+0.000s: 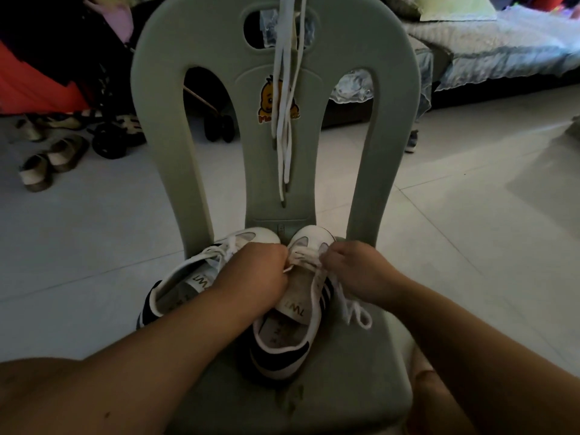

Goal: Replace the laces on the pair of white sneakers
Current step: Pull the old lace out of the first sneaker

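Two white sneakers with dark stripes stand side by side on a grey-green plastic chair seat, toes toward the backrest. On the right sneaker, my left hand pinches the lace at the lower eyelets. My right hand pinches the same lace from the other side; its loose end trails over the seat. The left sneaker stays laced, partly hidden under my left wrist. Several white spare laces hang over the chair's backrest.
The chair backrest rises just beyond the shoes, with a yellow duck sticker. Pale tiled floor surrounds the chair. Beige shoes and a stroller stand at far left. A bed with a lace cover lies at far right.
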Available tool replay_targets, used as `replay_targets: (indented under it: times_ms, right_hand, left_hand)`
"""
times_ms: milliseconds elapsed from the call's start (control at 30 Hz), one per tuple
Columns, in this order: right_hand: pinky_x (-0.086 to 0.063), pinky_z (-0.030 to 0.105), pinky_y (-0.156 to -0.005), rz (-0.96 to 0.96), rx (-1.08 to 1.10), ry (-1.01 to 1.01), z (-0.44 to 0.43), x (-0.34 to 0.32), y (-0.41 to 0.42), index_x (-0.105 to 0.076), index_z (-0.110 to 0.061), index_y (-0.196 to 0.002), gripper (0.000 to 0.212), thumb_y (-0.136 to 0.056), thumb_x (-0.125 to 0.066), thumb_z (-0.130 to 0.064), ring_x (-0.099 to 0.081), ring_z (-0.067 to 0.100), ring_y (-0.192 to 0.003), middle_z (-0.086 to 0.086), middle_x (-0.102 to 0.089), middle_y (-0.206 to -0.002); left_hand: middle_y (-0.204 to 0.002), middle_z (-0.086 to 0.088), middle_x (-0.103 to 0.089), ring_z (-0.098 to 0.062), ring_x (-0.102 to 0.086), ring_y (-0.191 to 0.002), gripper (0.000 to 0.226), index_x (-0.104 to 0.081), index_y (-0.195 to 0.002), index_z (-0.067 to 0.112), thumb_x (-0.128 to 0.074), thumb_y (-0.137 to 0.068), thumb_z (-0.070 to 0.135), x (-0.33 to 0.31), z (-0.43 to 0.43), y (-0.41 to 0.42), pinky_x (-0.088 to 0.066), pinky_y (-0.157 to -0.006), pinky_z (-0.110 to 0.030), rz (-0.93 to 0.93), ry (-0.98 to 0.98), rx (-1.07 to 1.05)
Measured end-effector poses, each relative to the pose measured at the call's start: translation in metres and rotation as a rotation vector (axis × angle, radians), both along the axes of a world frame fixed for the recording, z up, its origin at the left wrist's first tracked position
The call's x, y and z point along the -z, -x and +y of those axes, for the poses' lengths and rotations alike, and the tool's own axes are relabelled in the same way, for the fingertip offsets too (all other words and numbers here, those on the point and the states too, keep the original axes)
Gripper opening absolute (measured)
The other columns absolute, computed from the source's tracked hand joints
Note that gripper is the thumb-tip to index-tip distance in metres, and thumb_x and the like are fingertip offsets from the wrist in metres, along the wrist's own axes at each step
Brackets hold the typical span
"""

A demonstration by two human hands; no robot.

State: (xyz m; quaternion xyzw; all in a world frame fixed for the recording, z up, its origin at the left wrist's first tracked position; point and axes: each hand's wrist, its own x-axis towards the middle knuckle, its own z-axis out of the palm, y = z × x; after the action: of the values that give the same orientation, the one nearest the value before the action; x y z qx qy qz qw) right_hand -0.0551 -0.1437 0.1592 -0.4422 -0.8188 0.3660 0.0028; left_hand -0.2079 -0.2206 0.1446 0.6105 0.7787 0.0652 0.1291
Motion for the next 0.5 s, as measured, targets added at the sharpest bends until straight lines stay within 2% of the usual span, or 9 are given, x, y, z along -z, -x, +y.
replay_targets:
  times_ms: [67,167,233,300,400,467,500]
  right_hand:
    - [-0.046,0.031,-0.072,0.139,0.037,0.131,-0.001,-0.013,-0.003,-0.061,-0.008,-0.086,0.033,-0.101,-0.040,-0.029,-0.054,0.017,-0.074,0.005,-0.057,-0.078]
    - [-0.045,0.026,-0.069,0.371,0.216,0.215,0.001,-0.024,-0.006,-0.061,-0.014,-0.095,0.028,-0.099,-0.043,-0.034,-0.059,0.015,-0.073,0.002,-0.058,-0.074]
    - [-0.046,0.023,-0.073,0.537,0.295,0.238,0.007,-0.027,-0.006,-0.060,-0.019,-0.112,0.023,-0.099,-0.044,-0.029,-0.063,0.010,-0.082,-0.001,-0.066,-0.087]
    - [-0.049,0.024,-0.082,0.668,0.305,0.275,0.013,-0.029,-0.007,-0.052,-0.023,-0.128,0.030,-0.099,-0.045,-0.024,-0.062,0.005,-0.099,-0.006,-0.067,-0.112]
    - [-0.045,0.025,-0.092,0.698,0.265,0.217,0.018,-0.027,-0.005,-0.041,-0.029,-0.140,0.045,-0.097,-0.049,-0.019,-0.054,0.005,-0.114,-0.006,-0.054,-0.136]
    - [-0.045,0.022,-0.089,0.630,0.267,0.104,0.020,-0.027,-0.003,-0.039,-0.031,-0.142,0.049,-0.096,-0.052,-0.018,-0.052,0.005,-0.114,-0.006,-0.052,-0.138]
    - [-0.046,0.020,-0.085,0.523,0.257,-0.024,0.022,-0.026,-0.004,-0.039,-0.033,-0.141,0.049,-0.095,-0.053,-0.020,-0.054,0.005,-0.110,-0.005,-0.054,-0.135]
  left_hand:
    - [-0.090,0.000,-0.065,-0.015,-0.058,-0.083,0.020,-0.065,-0.103,0.023,-0.050,-0.093,0.031,-0.002,-0.001,0.000,-0.039,-0.065,-0.025,-0.034,-0.016,0.005]
    - [-0.092,-0.001,-0.066,-0.015,-0.059,-0.085,0.021,-0.065,-0.102,0.022,-0.050,-0.094,0.032,-0.006,-0.006,0.001,-0.044,-0.069,-0.026,-0.067,-0.036,0.034]
    - [-0.093,0.000,-0.067,-0.013,-0.059,-0.086,0.020,-0.066,-0.101,0.022,-0.051,-0.094,0.033,-0.009,-0.010,0.000,-0.046,-0.072,-0.026,-0.103,-0.075,0.044]
    - [-0.093,0.002,-0.069,-0.011,-0.060,-0.086,0.020,-0.068,-0.101,0.022,-0.053,-0.093,0.033,-0.011,-0.014,-0.001,-0.049,-0.075,-0.028,-0.151,-0.112,0.045]
    - [-0.092,0.003,-0.070,-0.010,-0.061,-0.084,0.021,-0.070,-0.100,0.022,-0.054,-0.092,0.033,-0.013,-0.018,-0.003,-0.050,-0.076,-0.029,-0.188,-0.154,0.059]
    - [-0.092,0.003,-0.069,-0.009,-0.060,-0.082,0.020,-0.069,-0.098,0.023,-0.055,-0.092,0.034,-0.013,-0.020,-0.004,-0.050,-0.075,-0.030,-0.205,-0.172,0.065]
    - [-0.091,0.004,-0.068,-0.009,-0.059,-0.082,0.019,-0.069,-0.097,0.024,-0.055,-0.091,0.034,-0.012,-0.021,-0.004,-0.050,-0.075,-0.031,-0.211,-0.181,0.066]
